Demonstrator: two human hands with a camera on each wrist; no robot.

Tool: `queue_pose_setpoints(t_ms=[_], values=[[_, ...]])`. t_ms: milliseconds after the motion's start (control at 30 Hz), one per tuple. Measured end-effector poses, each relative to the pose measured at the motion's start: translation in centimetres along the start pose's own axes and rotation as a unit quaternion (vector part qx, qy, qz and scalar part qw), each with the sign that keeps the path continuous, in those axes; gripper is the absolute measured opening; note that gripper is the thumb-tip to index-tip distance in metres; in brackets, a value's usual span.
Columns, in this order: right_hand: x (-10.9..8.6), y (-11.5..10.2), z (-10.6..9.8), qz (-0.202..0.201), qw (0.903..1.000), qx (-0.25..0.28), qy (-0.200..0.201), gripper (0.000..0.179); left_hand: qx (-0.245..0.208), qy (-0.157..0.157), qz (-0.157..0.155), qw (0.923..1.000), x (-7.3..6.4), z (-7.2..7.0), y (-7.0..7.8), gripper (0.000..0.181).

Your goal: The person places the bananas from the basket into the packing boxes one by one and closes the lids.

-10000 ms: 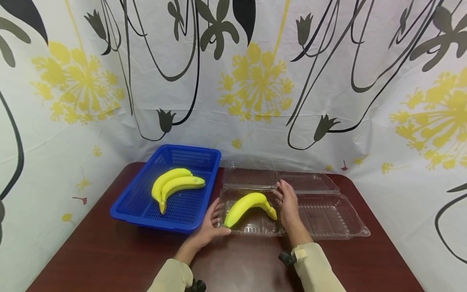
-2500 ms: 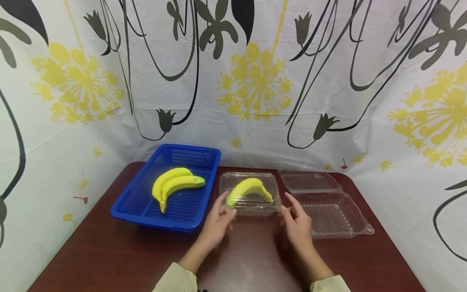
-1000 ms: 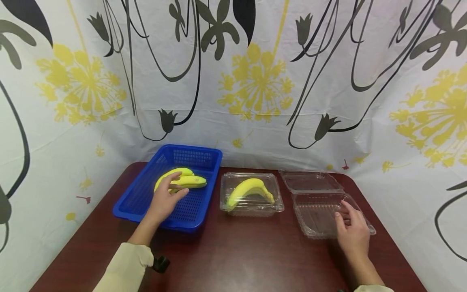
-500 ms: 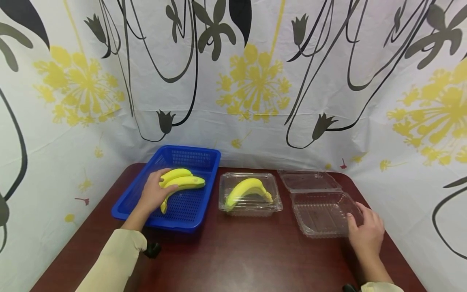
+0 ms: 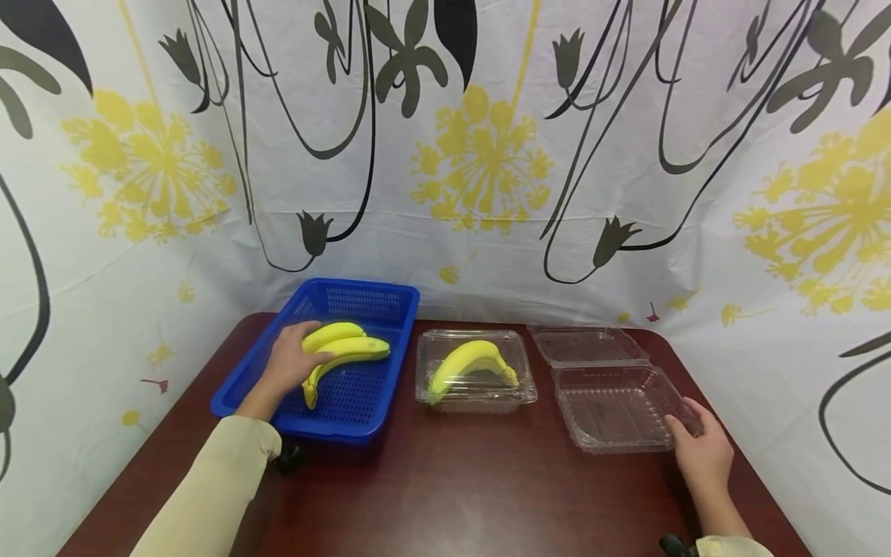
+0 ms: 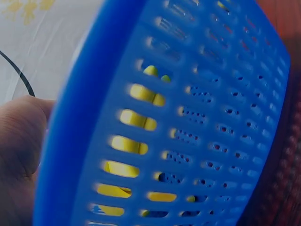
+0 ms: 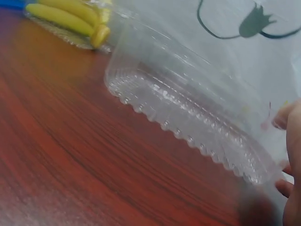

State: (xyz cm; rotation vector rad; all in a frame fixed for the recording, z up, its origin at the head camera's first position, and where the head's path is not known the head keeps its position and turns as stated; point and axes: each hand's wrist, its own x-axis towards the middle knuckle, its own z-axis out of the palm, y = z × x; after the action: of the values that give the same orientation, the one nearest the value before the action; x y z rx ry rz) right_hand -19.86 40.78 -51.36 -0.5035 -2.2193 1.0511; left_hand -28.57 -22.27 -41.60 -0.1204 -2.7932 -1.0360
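In the blue plastic basket lie yellow bananas. My left hand reaches over the basket's left side and grips them, thumb on the near side and fingers behind. The left wrist view shows mostly the basket wall, with yellow through its slots and part of the hand. At the right, an open clear plastic clamshell container stands with its lid folded back. My right hand holds its right rim, thumb inward; in the right wrist view the fingers meet its end.
Between basket and open container stands a closed clear clamshell with bananas inside. All rest on a dark red-brown table. A white patterned curtain hangs close behind and at both sides.
The first clamshell's lid was closed and both hands left it. My left hand went to the basket and took hold of bananas; my right moved right onto the open container's rim.
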Motion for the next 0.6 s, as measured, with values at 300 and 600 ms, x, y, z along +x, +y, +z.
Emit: queue_pose_setpoints(t_ms=[300,600], values=[[-0.3,0.5,0.2,0.064,0.9874,0.143,-0.016,0.044,-0.011,-0.032,-0.054,0.9980,0.7,0.0,-0.7,0.072],[-0.4,0.6,0.5,0.085,0.9741,0.209,-0.013,0.043,-0.023,-0.056,-0.077,0.9952,0.9,0.1,-1.7,0.073]])
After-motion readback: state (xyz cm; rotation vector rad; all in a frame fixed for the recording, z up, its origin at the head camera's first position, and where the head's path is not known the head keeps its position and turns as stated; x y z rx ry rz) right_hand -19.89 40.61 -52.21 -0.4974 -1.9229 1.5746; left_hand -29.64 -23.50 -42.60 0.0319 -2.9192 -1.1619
